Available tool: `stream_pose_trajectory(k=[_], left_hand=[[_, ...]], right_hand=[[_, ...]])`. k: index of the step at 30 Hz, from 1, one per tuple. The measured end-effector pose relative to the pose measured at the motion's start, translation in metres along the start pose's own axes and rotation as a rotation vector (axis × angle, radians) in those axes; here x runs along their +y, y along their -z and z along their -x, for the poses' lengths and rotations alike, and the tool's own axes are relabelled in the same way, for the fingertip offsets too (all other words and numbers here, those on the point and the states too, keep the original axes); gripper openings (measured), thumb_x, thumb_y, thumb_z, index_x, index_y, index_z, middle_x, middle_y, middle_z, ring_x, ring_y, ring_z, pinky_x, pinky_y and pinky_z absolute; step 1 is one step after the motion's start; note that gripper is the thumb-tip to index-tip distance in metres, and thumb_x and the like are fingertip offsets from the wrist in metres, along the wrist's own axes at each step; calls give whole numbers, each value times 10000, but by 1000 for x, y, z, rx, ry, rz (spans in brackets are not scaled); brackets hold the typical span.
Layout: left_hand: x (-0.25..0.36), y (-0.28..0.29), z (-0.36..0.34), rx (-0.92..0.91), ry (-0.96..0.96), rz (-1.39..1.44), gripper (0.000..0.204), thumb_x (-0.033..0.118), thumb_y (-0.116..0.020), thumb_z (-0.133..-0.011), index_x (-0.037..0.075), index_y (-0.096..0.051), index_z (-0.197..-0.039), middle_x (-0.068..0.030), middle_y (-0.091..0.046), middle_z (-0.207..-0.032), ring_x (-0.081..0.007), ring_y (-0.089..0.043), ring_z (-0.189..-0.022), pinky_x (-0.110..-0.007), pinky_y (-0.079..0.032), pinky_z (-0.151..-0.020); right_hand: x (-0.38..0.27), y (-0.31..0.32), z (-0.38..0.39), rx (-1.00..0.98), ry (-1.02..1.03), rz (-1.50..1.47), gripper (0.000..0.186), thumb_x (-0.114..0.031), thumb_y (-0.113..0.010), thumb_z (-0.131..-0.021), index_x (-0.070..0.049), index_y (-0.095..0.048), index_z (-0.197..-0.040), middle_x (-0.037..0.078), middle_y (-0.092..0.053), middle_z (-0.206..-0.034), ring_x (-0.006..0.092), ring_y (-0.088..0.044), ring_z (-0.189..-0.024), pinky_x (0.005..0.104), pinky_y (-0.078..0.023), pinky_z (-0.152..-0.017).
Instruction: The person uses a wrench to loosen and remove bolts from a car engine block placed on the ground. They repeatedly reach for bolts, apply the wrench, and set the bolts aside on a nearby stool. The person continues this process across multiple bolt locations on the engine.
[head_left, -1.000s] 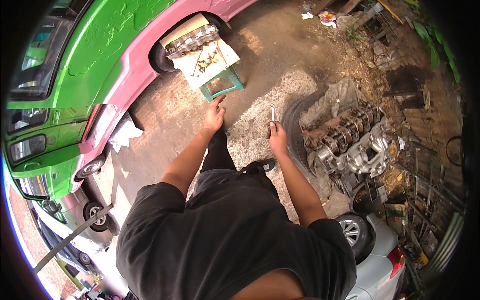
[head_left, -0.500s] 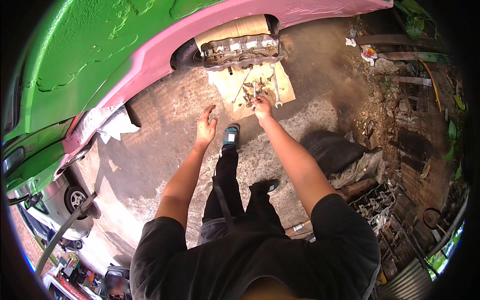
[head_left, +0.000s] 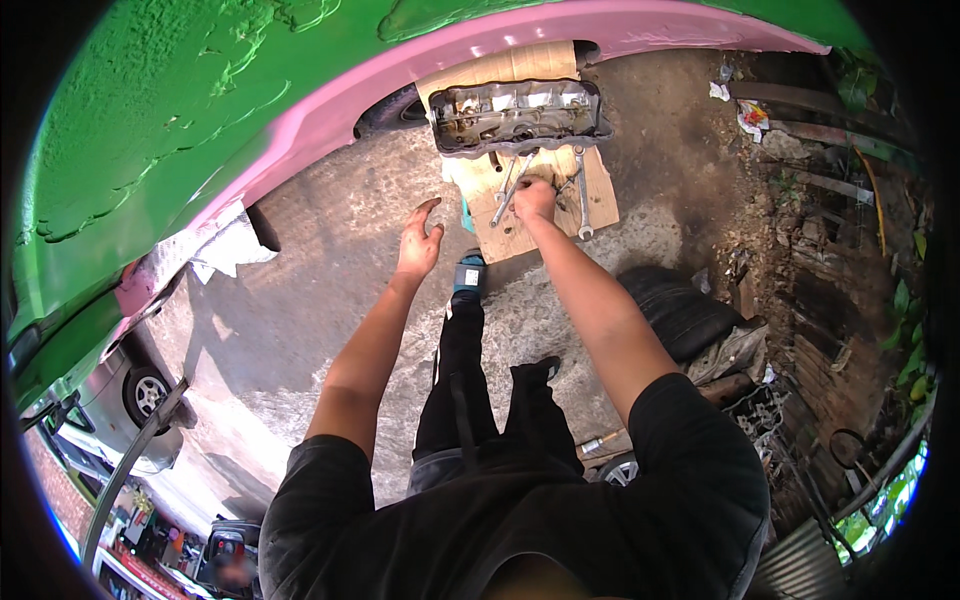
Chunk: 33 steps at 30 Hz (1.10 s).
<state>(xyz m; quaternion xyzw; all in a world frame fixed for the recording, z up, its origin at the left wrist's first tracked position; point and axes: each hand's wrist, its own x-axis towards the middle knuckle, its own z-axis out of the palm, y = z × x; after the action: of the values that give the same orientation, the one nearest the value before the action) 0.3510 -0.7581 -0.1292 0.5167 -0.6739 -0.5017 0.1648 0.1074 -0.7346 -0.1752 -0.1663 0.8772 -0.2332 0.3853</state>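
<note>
My left hand [head_left: 420, 243] hovers over the concrete, left of a cardboard sheet [head_left: 600, 190], fingers apart and holding nothing. Above the cardboard, my right hand [head_left: 536, 200] has its fingers bent together. They point down among small dark metal parts, and whatever they grip is hidden. Just left of those fingers a long wrench [head_left: 506, 202] lies slanted, and a shorter wrench [head_left: 504, 176] rests beside it. A large combination wrench [head_left: 583, 195] lies to the right of my right hand. Beyond them sits a dark, oily metal engine cover [head_left: 515, 115], hollow side up.
A green and pink vehicle body [head_left: 330, 120] curves across the far and left sides. At right are a dark tyre-like bundle [head_left: 680, 310] and a strip of rubble and wood [head_left: 800, 230]. My sandalled foot [head_left: 469, 275] stands at the cardboard's near edge.
My right hand has let go of the shorter wrench, which now lies left by the long one, and has moved onto the small parts. My left hand stays raised. The view has shifted slightly.
</note>
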Motion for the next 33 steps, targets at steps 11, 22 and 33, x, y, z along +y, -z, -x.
stream_pose_trajectory(k=[11, 22, 33], left_hand=[[-10, -9, 21, -23, 61, 34, 489, 80, -519, -845, 96, -483, -1333, -147, -491, -1360, -304, -480, -1243, -409, -407, -1019], [-5, 2, 36, -3, -65, 14, 510, 75, -506, -824, 80, -481, -1334, -150, -514, -1344, -314, -476, -1245, -413, -415, -1005], [91, -40, 114, -78, -109, 61, 490, 84, -508, -826, 76, -496, -1316, -151, -531, -1304, -302, -486, -1232, -415, -410, -1011]], right_hand=[[-49, 17, 12, 46, -27, 463, 383, -409, -687, -798, -42, -713, -903, 181, -696, -952, 319, -672, -941, 398, -530, -816], [-18, 16, -9, 0, -224, -335, 305, -272, -709, -797, 1, -632, -687, 152, -656, -710, 239, -618, -505, 357, -484, -437], [98, 243, 181, -206, -45, -1193, 177, -225, -458, -957, -55, -501, -980, 40, -518, -669, 200, -599, -556, 361, -538, -570]])
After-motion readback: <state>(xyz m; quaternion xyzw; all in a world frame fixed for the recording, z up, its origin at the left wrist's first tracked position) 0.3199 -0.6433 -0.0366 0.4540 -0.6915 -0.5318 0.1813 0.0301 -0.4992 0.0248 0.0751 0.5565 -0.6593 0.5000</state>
